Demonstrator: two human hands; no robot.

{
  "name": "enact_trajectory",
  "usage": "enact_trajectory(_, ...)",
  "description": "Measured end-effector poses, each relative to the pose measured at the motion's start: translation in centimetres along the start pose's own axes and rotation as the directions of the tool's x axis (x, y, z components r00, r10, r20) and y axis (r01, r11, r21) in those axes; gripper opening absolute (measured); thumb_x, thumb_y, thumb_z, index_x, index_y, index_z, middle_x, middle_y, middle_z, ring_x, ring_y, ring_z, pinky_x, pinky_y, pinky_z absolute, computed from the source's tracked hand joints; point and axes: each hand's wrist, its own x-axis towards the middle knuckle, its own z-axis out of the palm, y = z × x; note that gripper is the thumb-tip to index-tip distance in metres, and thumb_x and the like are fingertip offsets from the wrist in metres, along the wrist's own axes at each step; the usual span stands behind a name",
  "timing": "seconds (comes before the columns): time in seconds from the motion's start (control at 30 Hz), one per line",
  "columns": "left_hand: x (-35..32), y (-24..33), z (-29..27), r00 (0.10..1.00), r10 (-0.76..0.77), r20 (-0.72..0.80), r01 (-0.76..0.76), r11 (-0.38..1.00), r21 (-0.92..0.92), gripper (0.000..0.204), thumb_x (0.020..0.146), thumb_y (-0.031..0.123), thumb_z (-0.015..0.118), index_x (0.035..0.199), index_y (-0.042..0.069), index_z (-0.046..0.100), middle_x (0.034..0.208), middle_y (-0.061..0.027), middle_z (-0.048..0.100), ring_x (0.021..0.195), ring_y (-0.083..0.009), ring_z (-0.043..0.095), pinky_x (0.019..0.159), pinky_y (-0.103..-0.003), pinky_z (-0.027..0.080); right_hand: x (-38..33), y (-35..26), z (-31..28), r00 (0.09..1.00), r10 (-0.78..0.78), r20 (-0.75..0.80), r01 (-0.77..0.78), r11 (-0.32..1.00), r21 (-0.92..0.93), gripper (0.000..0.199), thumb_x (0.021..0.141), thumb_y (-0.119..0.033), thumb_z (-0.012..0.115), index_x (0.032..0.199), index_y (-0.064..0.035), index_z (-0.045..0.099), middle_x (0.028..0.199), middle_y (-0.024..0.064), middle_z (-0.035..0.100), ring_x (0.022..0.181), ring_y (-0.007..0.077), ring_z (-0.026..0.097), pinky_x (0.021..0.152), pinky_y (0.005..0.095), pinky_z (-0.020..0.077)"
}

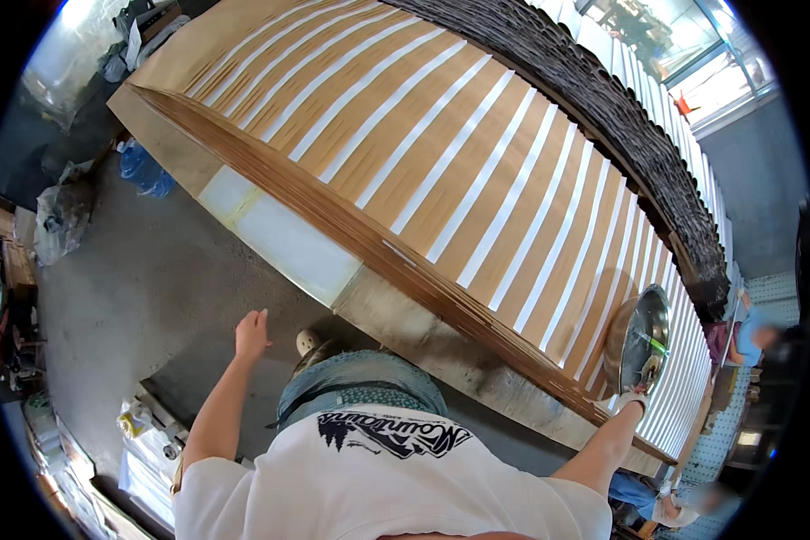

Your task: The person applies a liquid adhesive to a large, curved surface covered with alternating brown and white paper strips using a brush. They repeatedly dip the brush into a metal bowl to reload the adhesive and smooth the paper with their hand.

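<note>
My right hand (632, 401) grips the near rim of a shiny metal bowl (625, 342) at the right end of the long table. Inside the bowl a bright green strip and a brownish lump show, too small to make out. Under and around the bowl lie brown paper sheets (441, 148), fanned out so that white strips show between them. My left hand (253, 336) hangs over the floor beside my body, holding nothing, with thumb and fingers apart.
Behind the sheets runs a long dark row of layered edges (549, 67). A pale panel (288, 238) lies along the table's near side. A blue plastic bag (144, 169) is on the floor at the left. Two people are at the far right, one in a blue top (749, 337).
</note>
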Motion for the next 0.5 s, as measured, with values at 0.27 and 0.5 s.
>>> enact_trajectory(0.27, 2.1, 1.7, -0.3, 0.998, 0.052, 0.046, -0.047, 0.993, -0.11, 0.02, 0.095, 0.02, 0.064, 0.086, 0.003, 0.058, 0.072, -0.0089, 0.064, 0.06, -0.0169, 0.06, 0.057, -0.032, 0.05, -2.2, -0.3, 1.6, 1.0, 0.014, -0.009, -0.013, 0.996, 0.086, 0.028, 0.097, -0.039, 0.057, 0.091, -0.0124, 0.061, 0.083, -0.0001, 0.06, 0.068, 0.013, 0.053, 0.058, 0.0266, 0.039)
enact_trajectory(0.5, 2.1, 16.4, 6.0, 0.837, 0.547, -0.004, -0.528, 0.809, 0.261, 0.017, 0.089, 0.019, 0.07, 0.09, 0.005, 0.061, 0.076, -0.0099, 0.063, 0.069, -0.0231, 0.062, 0.066, -0.035, 0.05, -0.4, 3.8, -2.4, 0.998, 0.045, -0.032, -0.037, 0.979, 0.2, 0.027, 0.098, -0.038, 0.056, 0.091, -0.0122, 0.062, 0.083, 0.0002, 0.06, 0.067, 0.0134, 0.053, 0.058, 0.0266, 0.0397)
